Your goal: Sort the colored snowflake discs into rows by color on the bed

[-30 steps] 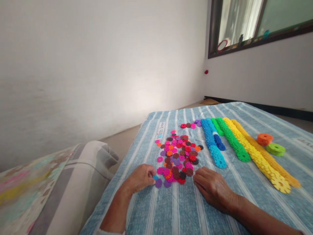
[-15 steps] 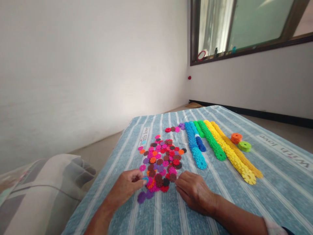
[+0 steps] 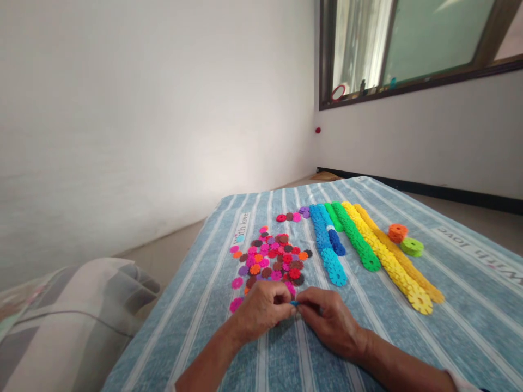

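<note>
Blue-striped bedcover [image 3: 408,348] spreads under both hands. Nearest, the left hand [image 3: 261,313] and right hand [image 3: 327,321] meet fingertip to fingertip, pinched together on a small blue plastic disc [image 3: 294,302]. Beyond lies the loose heap of pink, brown and orange discs [image 3: 273,258], then the blue chained row [image 3: 327,245]. A slipping pinch could drop the disc into the heap.

The small blue piece [image 3: 294,302] seems mostly hidden between the fingertips [image 3: 291,308].
</note>
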Action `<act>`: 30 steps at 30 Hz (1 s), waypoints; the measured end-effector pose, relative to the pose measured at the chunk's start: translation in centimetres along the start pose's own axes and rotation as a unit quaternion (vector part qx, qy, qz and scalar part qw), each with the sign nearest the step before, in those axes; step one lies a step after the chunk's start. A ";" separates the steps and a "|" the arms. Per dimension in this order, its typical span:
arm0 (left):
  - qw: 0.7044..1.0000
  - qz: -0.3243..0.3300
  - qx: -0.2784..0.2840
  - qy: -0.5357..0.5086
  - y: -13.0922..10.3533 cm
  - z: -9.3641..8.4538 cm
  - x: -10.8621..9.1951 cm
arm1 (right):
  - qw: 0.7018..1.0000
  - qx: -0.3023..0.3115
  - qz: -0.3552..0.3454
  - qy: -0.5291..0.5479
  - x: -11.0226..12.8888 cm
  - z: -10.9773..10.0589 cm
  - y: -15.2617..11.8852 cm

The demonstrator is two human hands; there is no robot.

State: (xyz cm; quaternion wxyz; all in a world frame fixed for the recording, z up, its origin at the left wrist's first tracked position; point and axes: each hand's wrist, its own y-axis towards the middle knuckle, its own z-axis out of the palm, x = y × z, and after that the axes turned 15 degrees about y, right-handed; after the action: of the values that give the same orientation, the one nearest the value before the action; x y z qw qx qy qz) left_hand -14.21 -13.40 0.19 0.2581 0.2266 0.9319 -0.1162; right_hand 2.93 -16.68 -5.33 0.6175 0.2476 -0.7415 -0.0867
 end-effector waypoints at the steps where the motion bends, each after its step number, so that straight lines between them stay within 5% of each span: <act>1: 1.000 0.008 -0.002 0.007 0.2 -0.1 0.0 | 1.000 -0.010 0.006 0.002 0.0 -0.1 0.1; 10: 0.975 0.051 -0.147 0.158 0.6 -1.2 3.5 | 0.999 -0.018 0.049 -0.004 -0.8 -0.4 0.2; 23: 0.945 0.059 -0.163 0.279 1.2 -0.8 7.2 | 0.998 -0.002 0.059 -0.010 -1.0 -0.6 0.1; 30: 0.938 0.042 -0.188 0.287 1.1 -0.9 7.3 | 0.998 0.016 0.064 -0.011 -1.0 -0.8 -0.2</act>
State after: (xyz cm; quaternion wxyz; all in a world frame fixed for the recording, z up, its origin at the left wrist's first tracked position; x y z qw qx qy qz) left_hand -19.68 -9.47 -3.06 0.0218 0.2362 0.9610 0.1421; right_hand 3.85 -16.25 -6.18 0.6092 0.2081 -0.7643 -0.0380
